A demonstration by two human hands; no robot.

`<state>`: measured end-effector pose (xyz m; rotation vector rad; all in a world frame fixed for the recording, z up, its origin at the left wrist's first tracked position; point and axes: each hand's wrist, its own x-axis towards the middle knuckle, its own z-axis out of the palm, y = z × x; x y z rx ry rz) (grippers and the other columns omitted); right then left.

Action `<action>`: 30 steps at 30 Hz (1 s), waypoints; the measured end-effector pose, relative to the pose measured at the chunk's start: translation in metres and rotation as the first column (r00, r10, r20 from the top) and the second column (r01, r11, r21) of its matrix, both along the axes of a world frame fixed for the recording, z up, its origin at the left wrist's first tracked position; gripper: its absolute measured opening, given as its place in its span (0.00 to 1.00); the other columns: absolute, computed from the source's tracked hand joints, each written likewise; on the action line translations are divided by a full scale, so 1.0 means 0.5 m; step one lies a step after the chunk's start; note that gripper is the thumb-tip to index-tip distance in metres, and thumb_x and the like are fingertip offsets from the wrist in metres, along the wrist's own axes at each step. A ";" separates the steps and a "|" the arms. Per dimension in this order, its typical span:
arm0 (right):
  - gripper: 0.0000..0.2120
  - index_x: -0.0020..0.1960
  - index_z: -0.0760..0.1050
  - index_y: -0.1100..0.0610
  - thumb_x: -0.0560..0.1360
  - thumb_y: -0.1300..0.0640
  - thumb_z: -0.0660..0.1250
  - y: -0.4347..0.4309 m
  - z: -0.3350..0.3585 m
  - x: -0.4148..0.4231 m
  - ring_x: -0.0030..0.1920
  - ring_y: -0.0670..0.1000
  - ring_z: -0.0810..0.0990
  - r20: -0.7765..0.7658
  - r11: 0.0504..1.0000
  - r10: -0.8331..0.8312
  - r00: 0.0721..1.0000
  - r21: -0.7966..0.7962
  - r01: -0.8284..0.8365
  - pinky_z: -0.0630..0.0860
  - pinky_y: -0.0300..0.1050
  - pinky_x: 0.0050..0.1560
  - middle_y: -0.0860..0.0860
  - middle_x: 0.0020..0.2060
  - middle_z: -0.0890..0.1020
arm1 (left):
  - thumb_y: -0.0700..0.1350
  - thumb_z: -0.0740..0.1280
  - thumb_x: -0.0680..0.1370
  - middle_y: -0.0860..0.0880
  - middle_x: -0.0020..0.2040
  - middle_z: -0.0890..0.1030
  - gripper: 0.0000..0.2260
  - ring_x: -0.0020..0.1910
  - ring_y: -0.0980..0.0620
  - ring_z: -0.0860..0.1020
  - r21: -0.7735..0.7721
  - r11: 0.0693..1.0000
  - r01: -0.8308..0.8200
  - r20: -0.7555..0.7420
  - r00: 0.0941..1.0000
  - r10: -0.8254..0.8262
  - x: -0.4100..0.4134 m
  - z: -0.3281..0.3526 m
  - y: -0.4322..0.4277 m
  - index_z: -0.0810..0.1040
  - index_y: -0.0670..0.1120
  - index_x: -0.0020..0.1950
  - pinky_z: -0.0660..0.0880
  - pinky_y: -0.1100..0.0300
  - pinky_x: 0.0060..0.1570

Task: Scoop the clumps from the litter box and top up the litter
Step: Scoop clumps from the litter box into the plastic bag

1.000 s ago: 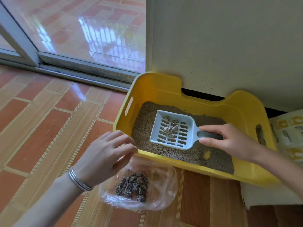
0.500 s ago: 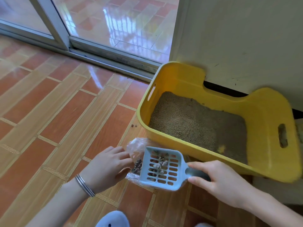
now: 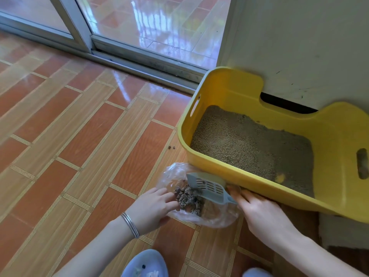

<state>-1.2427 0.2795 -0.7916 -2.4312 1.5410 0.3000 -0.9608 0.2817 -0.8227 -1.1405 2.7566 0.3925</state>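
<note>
Right hand (image 3: 261, 212) curls round the handle of the scoop (image 3: 207, 186), tipped nose-down so the clumps (image 3: 187, 198) slide into the plastic bag (image 3: 171, 176). Left hand (image 3: 153, 208) steadies the bag's mouth; pinching or merely pressing, I cannot tell. The bag lies against the yellow litter box (image 3: 229, 170), a short carry. Glossy tiled floor (image 3: 79, 136), sliding glass door (image 3: 159, 27) beyond.

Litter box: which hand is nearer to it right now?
Right. The right hand grips the scoop close beside the litter box near wall; the left hand holds the plastic bag farther out on the floor.
</note>
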 end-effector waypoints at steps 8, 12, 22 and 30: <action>0.29 0.73 0.58 0.48 0.75 0.60 0.62 -0.009 0.013 -0.008 0.45 0.52 0.82 -0.009 0.998 -0.029 1.000 -0.062 0.029 0.77 0.45 0.38 0.47 0.56 0.77 | 0.56 0.80 0.54 0.60 0.32 0.77 0.17 0.34 0.59 0.77 0.005 1.000 0.014 0.027 1.000 -0.014 0.004 -0.008 -0.006 0.80 0.58 0.39 0.72 0.69 0.31; 0.31 0.56 0.80 0.55 0.53 0.65 0.80 -0.002 0.048 -0.002 0.27 0.51 0.79 0.019 0.990 0.009 1.000 -0.139 -0.007 0.70 0.41 0.19 0.48 0.34 0.80 | 0.54 0.81 0.52 0.60 0.30 0.76 0.17 0.32 0.60 0.76 0.006 1.000 0.025 0.032 0.999 -0.025 0.000 -0.001 -0.015 0.80 0.58 0.36 0.70 0.70 0.30; 0.21 0.68 0.66 0.44 0.76 0.53 0.63 -0.012 0.159 -0.052 0.48 0.39 0.76 0.452 0.988 -0.089 0.888 0.150 0.023 0.73 0.35 0.47 0.37 0.47 0.77 | 0.46 0.72 0.69 0.57 0.37 0.79 0.05 0.35 0.56 0.77 -0.042 0.999 -0.021 -0.258 0.966 0.009 0.008 0.065 -0.054 0.80 0.53 0.43 0.73 0.65 0.33; 0.22 0.67 0.65 0.45 0.75 0.54 0.64 -0.074 0.208 -0.176 0.51 0.28 0.71 0.499 0.850 -0.499 0.708 0.126 0.511 0.67 0.26 0.50 0.31 0.55 0.70 | 0.45 0.59 0.77 0.53 0.47 0.80 0.10 0.45 0.51 0.77 -0.245 0.964 -0.100 -0.430 0.903 -0.016 -0.082 0.158 -0.146 0.81 0.48 0.49 0.77 0.57 0.41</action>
